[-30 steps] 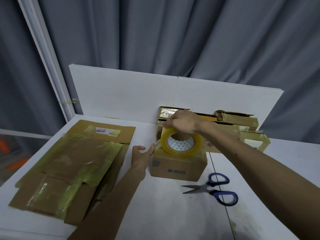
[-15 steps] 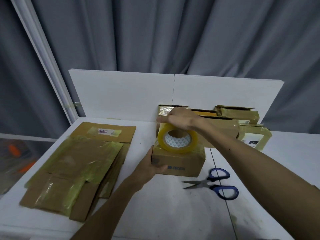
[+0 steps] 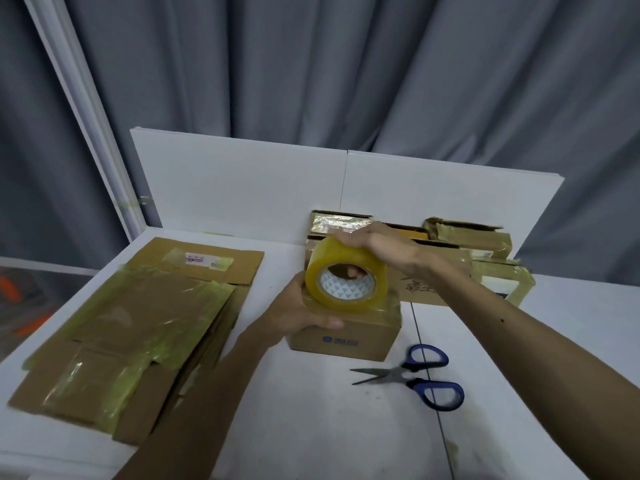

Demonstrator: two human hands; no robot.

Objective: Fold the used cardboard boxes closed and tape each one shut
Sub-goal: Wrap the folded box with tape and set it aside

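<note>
head view. small box (image 3: 346, 341), closed, near the middle of the table (image 3: 311, 427), its top covered with yellowish tape and a blue mark on its front face. tape roll (image 3: 346, 282) stands on edge on the box top, tilted, with its open core toward the camera. right hand (image 3: 377, 247) grips the roll from above, fingers curled over its rim; one fingertip shows through the core. left hand (image 3: 298, 313) clasps the box's upper left corner, thumb laid along the front top edge, fingers wrapped round the left side beside the roll. scissors (image 3: 415, 374), blue handles, blades shut, lie flat just right of the box's front, toward the table's right edge. stack of flattened cardboard (image 3: 138, 323), streaked with old tape, fills the table's left side. several taped boxes (image 3: 467, 244) sit along the rear edge against a white board (image 3: 235, 192). grey curtain (image 3: 346, 64) behind.
</note>
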